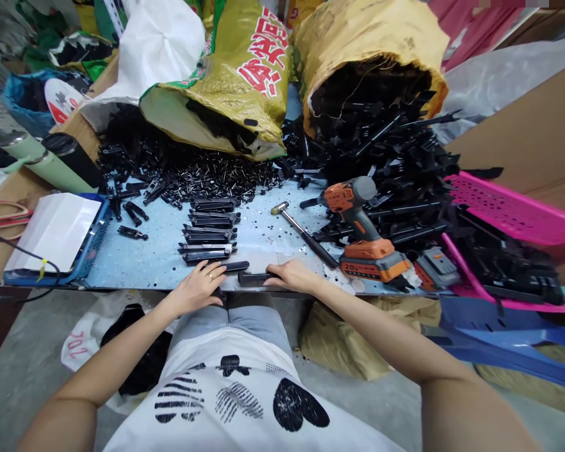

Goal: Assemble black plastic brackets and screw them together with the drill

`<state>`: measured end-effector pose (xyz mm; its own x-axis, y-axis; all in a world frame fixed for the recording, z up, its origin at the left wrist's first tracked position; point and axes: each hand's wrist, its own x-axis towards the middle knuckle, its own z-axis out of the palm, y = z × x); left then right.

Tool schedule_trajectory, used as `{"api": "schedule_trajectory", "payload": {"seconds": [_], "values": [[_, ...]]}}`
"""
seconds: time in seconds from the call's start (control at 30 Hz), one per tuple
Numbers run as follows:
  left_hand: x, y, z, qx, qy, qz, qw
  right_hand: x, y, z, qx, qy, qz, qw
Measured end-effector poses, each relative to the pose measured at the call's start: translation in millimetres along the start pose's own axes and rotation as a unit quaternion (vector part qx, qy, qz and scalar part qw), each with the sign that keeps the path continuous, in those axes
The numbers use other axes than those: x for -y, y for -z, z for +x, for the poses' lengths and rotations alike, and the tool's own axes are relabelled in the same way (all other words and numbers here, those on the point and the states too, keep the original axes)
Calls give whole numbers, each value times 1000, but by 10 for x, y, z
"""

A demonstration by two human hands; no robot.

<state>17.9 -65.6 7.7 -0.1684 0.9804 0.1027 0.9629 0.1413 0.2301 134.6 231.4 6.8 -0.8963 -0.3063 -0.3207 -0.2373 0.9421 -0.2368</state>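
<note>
Near the front edge of the table, my left hand (201, 285) has its fingers closed over one end of a long black plastic part (236, 267); a dark piece shows below its thumb. My right hand (292, 276) pinches the right end of another black bar-shaped part (254, 279), which lies almost level at the table edge. The two parts' ends lie close together between my hands. Just beyond my left hand, several black assembled parts (211, 235) are stacked in a row. A hammer (306, 233) with a black grip lies beyond my right hand.
An orange cordless impact driver (358, 220) stands right of the hammer, by a spare battery (437, 267). Heaps of small black parts (207, 176) and long ones (395, 150) spill from sacks (263, 75). A pink basket (518, 210) is at right, a blue tray (94, 235) at left.
</note>
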Motion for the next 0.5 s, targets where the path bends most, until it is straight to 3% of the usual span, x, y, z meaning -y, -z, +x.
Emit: {"api": "schedule_trajectory", "payload": {"seconds": [0.1,0.2,0.33,0.5], "values": [[57,-90,-59,-51,-22,6,998,74,60,-30,1,-2,17,1000],[166,-34,-144,-95,9,-34,995,105,114,-63,-19,-32,48,998],[301,121,-253,-102,91,-47,990,157,109,53,-65,-86,94,990],[333,146,-250,-122,106,-22,987,314,-14,333,-62,-71,67,993]]}}
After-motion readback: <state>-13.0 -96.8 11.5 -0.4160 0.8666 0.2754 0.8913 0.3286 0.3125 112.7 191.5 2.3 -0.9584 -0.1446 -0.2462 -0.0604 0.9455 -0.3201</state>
